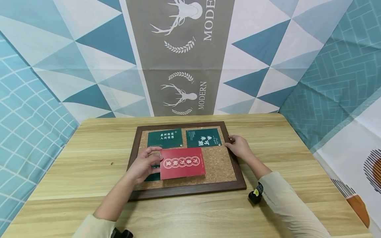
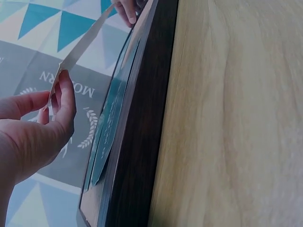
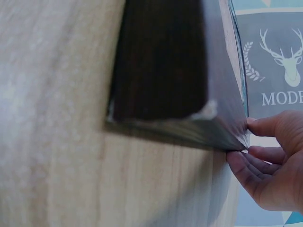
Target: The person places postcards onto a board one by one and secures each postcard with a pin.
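My left hand (image 1: pixel 144 167) pinches a red card (image 1: pixel 183 168) with light lettering by its left edge. In the left wrist view the card (image 2: pixel 81 48) appears edge-on, raised and tilted over the cork board (image 1: pixel 220 168). Two green cards lie side by side on the board's upper half, an upper-left one (image 1: pixel 163 137) and an upper-right one (image 1: pixel 202 137). A third green card (image 1: pixel 152 177) is mostly hidden behind the red card and left hand. My right hand (image 1: pixel 239 147) grips the right side of the board's dark brown frame (image 3: pixel 227 109), thumb on top and fingers along the outer side.
The framed board lies on a light wooden table (image 1: pixel 89 158). Small round pins (image 1: pixel 181 145) show at the lower right corners of the two upper green cards. Patterned cloth (image 1: pixel 181 56) hangs behind and beside the table. Each wrist wears a small black camera (image 1: pixel 255 195).
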